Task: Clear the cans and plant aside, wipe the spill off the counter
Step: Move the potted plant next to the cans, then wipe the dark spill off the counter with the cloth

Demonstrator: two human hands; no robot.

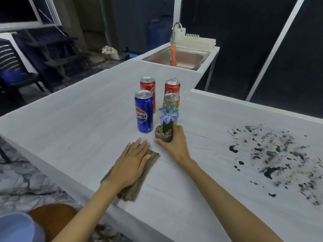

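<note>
Head: right hand (175, 144) around pebble-topped pot (162, 137) (4 cans (143, 114) behind)

Counter (70, 119): matt white, smooth, faint linear grain. Blue can (143, 114) and red cans (148, 86): glossy painted metal, bare silvery tops. Cloth (151, 158): rough, coarse-woven, dull brown. Pot (163, 138): matt grey, pebbles (161, 132) inside. Sink (185, 57): metal, soft sheen. Spill (269, 170): black blots, duller smears.

Four cans (143, 114) — one potted plant (164, 136), one cloth (134, 187), one spill (272, 154)
</note>
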